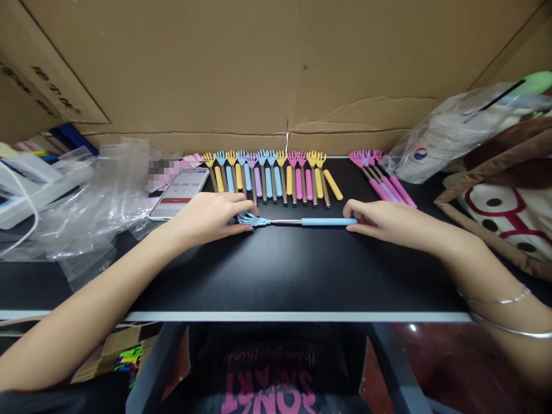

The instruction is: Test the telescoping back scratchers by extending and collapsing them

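Observation:
A blue back scratcher (321, 221) with a silver shaft lies crosswise over the black table, its claw head to the left. My left hand (213, 215) pinches the claw end between thumb and fingers. At the other end, my right hand (373, 220) grips the tip of the blue handle. Behind it stretches a row of yellow, blue, purple and pink claw heads on metal shafts (285, 187), with loose coloured handle sleeves (269, 183) between them. Farther right, several pink and purple back scratchers (383, 178) lie together with handles on.
A phone (179, 192) showing a timer lies left of the row. Clear plastic bags (90, 201) cover the left side. On the right are a bagged cup (435, 141) and a brown plush item (504, 213). A cardboard wall (267, 69) closes off the back; the table edge (302, 317) is near me.

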`<state>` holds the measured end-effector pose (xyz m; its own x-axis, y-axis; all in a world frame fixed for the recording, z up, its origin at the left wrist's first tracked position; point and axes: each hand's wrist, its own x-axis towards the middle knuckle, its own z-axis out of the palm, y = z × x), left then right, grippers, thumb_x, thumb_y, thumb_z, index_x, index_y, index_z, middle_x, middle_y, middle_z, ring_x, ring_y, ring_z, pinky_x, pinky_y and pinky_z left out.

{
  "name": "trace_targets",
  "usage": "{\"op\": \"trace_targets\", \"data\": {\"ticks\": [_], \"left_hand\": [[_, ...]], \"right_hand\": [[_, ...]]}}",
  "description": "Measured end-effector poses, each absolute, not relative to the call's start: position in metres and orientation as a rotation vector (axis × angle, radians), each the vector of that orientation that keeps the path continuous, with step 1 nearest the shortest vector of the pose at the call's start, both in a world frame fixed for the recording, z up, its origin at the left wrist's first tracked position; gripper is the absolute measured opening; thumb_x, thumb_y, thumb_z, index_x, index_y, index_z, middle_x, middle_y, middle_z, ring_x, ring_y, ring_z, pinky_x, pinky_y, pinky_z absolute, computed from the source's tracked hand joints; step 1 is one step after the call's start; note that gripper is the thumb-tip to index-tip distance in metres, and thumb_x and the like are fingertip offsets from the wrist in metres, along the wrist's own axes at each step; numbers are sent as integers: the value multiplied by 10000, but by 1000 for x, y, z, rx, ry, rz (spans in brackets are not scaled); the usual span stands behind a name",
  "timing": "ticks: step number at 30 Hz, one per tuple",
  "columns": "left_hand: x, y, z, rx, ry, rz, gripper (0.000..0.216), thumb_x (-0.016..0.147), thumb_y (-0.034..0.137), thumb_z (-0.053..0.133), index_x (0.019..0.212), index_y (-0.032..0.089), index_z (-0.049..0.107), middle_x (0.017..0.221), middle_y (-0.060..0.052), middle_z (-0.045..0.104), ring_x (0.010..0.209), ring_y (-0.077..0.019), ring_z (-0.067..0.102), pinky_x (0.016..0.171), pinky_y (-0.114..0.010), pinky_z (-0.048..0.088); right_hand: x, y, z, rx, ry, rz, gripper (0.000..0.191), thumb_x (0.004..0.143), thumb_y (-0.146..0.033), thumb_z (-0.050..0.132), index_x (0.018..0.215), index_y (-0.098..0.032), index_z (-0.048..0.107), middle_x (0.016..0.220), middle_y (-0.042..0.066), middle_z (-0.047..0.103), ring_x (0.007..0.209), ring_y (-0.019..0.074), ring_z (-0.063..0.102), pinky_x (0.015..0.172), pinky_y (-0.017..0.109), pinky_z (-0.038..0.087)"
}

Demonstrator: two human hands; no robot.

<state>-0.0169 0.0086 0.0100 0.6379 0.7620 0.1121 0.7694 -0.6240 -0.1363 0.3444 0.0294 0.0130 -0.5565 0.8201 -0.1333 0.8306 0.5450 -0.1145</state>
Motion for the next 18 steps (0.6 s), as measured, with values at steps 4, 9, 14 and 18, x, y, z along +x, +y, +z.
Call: {"op": "trace_targets", "data": {"ticks": [4,9,14,18], "left_hand": [[-17,8,11,-2685,-1260,-66,313,951,470,480,1143,272,629,1130,-16,686,940,-191,668,630,-242,443],[-15,8,11,-2682,-1251,-70,347,958,483,434,1126,258,640,1109,-31,691,923,-183,669,622,-230,450],[-16,8,10,-2683,-1232,-97,350,962,481,427,1124,259,643,1114,-31,687,943,-187,666,631,-236,459],[-17,9,9,-2679,-1228,-100,342,963,477,436,1135,265,642,1123,-27,684,954,-191,665,638,-241,460]], "right_hand": [[345,29,13,1446,2699,-246,216,878,-453,477,898,-239,505,683,-11,580,536,122,481,515,227,293],[345,29,12,1439,2717,-243,209,879,-448,477,887,-241,503,682,-13,587,525,119,487,514,227,294],[346,29,12,1432,2725,-255,221,882,-463,478,882,-244,505,681,-12,592,518,120,486,514,229,289],[345,29,13,1444,2712,-252,221,881,-461,476,887,-242,506,685,-8,591,529,123,486,515,229,287]]}}
